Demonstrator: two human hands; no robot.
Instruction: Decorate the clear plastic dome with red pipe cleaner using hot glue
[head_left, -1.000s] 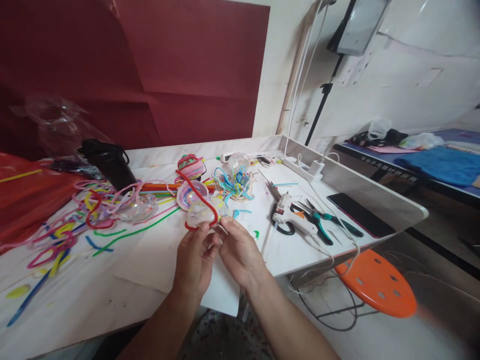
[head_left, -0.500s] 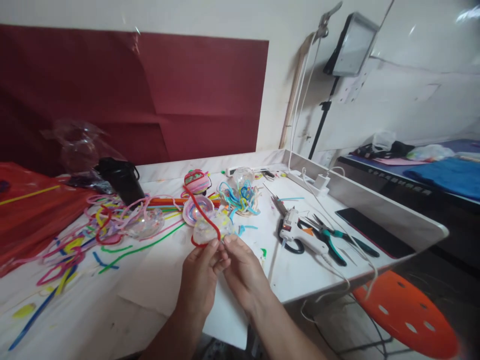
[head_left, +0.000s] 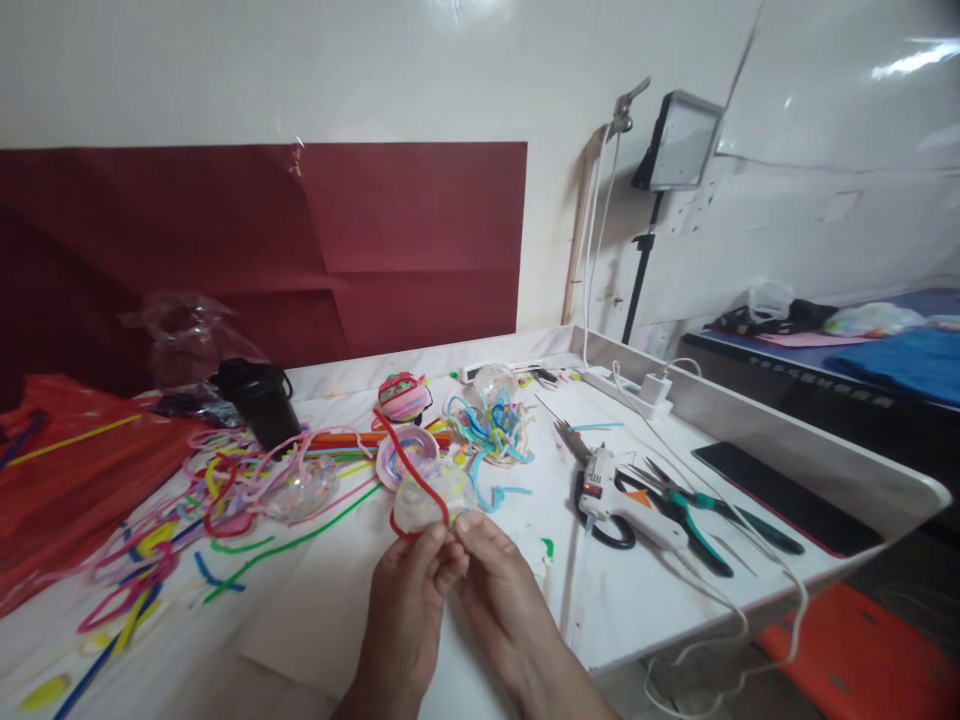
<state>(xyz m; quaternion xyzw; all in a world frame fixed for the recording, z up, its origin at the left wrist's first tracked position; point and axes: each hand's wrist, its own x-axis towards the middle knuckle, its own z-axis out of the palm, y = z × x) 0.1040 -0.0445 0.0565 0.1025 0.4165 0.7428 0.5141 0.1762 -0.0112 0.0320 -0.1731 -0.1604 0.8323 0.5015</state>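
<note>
Both hands meet near the table's front, fingers closed. My left hand pinches a red pipe cleaner at the lower rim of a clear plastic ball. My right hand is closed at the same spot, its thumb and fingertips against the ball's lower right edge. The pipe cleaner curves around the ball's lower left, and its free end points up and away. Exactly what lies between the fingertips is hidden. Just behind the ball is a pink and lilac coiled bowl shape.
A tangle of pipe cleaners lies left, near a black cup and red plastic bag. A blue stringy bundle stands behind. To the right are a glue gun, pliers, scissors, a phone and loose cables.
The view has tilted upward, so the table and tools sit lower in the picture. My hands keep the same pinch on the pipe cleaner and ball.
</note>
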